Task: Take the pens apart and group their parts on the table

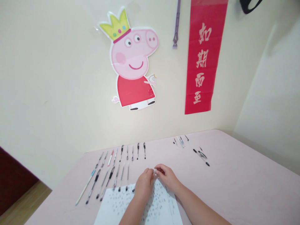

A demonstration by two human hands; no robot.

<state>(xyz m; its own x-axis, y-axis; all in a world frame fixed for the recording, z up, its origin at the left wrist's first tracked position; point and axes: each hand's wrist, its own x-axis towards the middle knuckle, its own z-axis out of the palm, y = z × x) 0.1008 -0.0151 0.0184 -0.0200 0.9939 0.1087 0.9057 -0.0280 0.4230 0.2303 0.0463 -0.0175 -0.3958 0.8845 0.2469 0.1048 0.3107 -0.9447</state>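
My left hand [145, 182] and my right hand [167, 176] meet just above the far edge of a white sheet of paper [131, 209] covered in dark marks. Both are closed, fingertips pinching a small whitish piece [154, 172] between them. Most of that piece is hidden by the fingers, so its kind does not show. A dark tip [133, 190] peeks out beside my left wrist, the rest of it covered.
Two rows of pens [110, 178] lie on the pink table [225, 187] to the left. At the back right are small pen parts [180, 142], and nearer lie several dark pen pieces [201, 157]. The wall [58, 93] rises behind the table.
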